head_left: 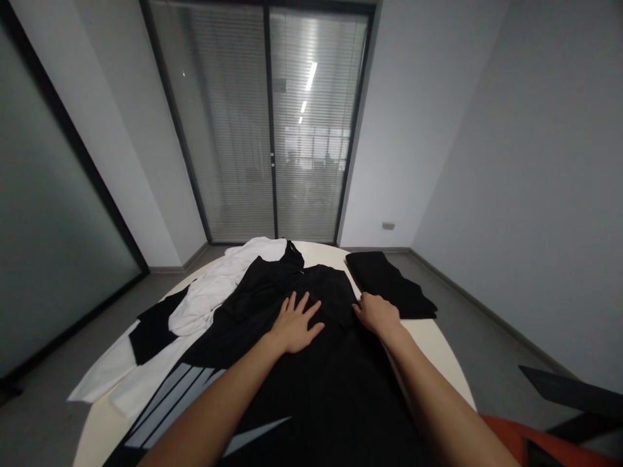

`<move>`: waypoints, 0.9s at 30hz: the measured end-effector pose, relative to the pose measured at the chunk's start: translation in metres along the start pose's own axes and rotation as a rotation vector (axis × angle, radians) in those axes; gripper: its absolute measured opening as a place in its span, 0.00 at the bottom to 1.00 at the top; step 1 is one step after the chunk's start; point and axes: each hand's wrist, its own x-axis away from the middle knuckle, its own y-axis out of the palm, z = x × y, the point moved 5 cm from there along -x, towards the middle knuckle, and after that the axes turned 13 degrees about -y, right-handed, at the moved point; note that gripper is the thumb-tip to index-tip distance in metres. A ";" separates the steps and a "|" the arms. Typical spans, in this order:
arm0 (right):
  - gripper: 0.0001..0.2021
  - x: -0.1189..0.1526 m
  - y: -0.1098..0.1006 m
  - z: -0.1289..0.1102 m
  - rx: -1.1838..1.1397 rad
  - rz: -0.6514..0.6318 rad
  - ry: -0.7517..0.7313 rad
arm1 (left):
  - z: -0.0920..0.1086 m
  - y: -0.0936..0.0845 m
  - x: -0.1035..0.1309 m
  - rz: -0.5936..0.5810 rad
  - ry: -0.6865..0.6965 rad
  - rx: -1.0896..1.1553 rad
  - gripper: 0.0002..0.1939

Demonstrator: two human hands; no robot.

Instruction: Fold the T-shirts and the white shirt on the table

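Observation:
A black garment (pixel 335 389) with a pale grey print lies spread over the table, reaching the bottom of the view. Flat on its upper part rests my left hand (pixel 296 324), fingers spread. My right hand (pixel 377 313) is at the garment's right edge, its fingers curled and pinching the cloth there. Which kind of garment this is, I cannot tell for sure. Just beyond my right hand lies a folded black cloth (pixel 389 285).
White clothes (pixel 209 285) with black parts are heaped along the left of the pale round table (pixel 450 363). A glass door with blinds (pixel 233 130) stands behind. An orange and black chair (pixel 516 434) is at the lower right.

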 end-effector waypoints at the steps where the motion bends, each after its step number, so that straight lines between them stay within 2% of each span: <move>1: 0.18 0.000 0.001 0.001 -0.006 -0.015 0.006 | -0.001 -0.002 -0.001 0.010 0.000 0.002 0.34; 5: 0.17 -0.004 0.003 0.006 -0.082 -0.036 0.003 | 0.002 -0.003 0.001 0.044 0.042 0.003 0.32; 11: 0.15 -0.013 0.006 0.020 -0.363 -0.066 -0.077 | 0.023 0.000 0.015 0.009 0.141 0.032 0.33; 14: 0.11 -0.015 0.013 0.026 -0.492 -0.082 -0.101 | 0.032 0.000 0.018 0.013 0.144 0.054 0.35; 16: 0.09 -0.015 0.014 0.027 -0.540 -0.046 -0.099 | 0.034 0.000 0.019 0.026 0.124 0.061 0.36; 20: 0.12 -0.010 0.007 0.020 -0.619 0.069 -0.107 | 0.030 -0.002 0.019 0.034 0.085 0.074 0.35; 27: 0.22 -0.002 -0.001 -0.010 -0.740 0.172 -0.264 | 0.024 -0.002 0.015 0.039 0.087 0.080 0.33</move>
